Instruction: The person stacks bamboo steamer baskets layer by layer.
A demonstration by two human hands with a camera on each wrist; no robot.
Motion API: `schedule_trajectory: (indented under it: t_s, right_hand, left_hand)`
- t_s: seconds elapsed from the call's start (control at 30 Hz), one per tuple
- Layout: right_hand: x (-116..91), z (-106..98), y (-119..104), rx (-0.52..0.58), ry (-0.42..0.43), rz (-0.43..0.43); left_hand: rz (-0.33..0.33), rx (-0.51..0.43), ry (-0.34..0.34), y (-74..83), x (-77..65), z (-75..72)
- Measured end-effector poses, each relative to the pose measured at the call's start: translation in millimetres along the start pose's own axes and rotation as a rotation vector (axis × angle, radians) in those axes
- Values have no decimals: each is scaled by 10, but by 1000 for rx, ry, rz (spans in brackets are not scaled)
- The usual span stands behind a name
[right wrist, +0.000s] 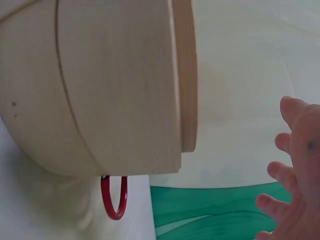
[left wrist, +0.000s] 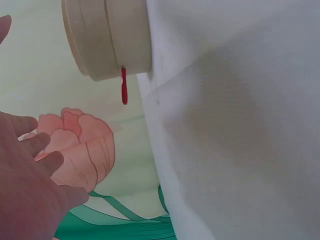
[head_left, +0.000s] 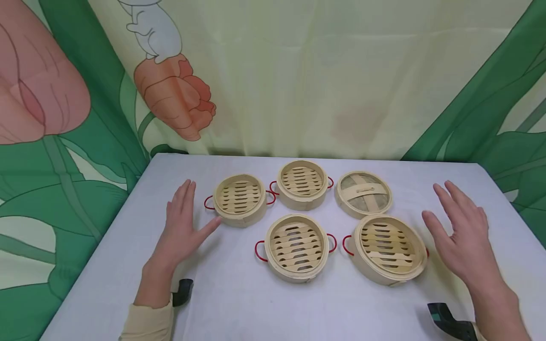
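Note:
In the head view my left hand hovers with fingers extended, left of a small bamboo steamer basket with red handles. The thumb tip comes close to that basket; whether it touches I cannot tell. My right hand, fingers spread and holding nothing, is at the right of the front right steamer basket. Another steamer basket lies front centre, and one more at the back. A round woven bamboo lid lies at the back right. The right wrist view shows the near basket's side and red handle.
A white cloth covers the table. Behind it hangs a curtain printed with a rabbit, a carrot and large green leaves. Dark wrist camera mounts show beside both forearms.

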State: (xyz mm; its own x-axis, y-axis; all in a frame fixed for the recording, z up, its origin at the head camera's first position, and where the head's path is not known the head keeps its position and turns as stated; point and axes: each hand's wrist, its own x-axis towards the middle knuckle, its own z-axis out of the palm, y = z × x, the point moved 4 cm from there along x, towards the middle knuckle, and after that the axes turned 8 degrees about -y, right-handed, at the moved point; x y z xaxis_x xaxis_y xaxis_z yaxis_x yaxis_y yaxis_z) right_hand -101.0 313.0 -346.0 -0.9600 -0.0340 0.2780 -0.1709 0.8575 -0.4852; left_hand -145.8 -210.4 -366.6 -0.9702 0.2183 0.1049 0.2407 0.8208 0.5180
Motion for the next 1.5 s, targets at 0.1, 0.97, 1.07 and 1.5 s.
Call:
schedule_trajectory:
  t_s: [0.1, 0.97, 1.07, 1.5]
  right_hand:
    - [15, -2, -49, 17, 1, -8]
    - [45, 157, -738, 120, -9, -178]
    - [30, 241, -872, 143, -9, -246]
    - [-95, 592, -1229, 123, -96, -394]
  left_hand:
    - [4, -17, 3, 25, 22, -41]
    - [-73, -214, -94, 123, 333, 46]
    - [-80, -222, -108, 117, 352, 108]
    - [-96, -208, -129, 44, 377, 334]
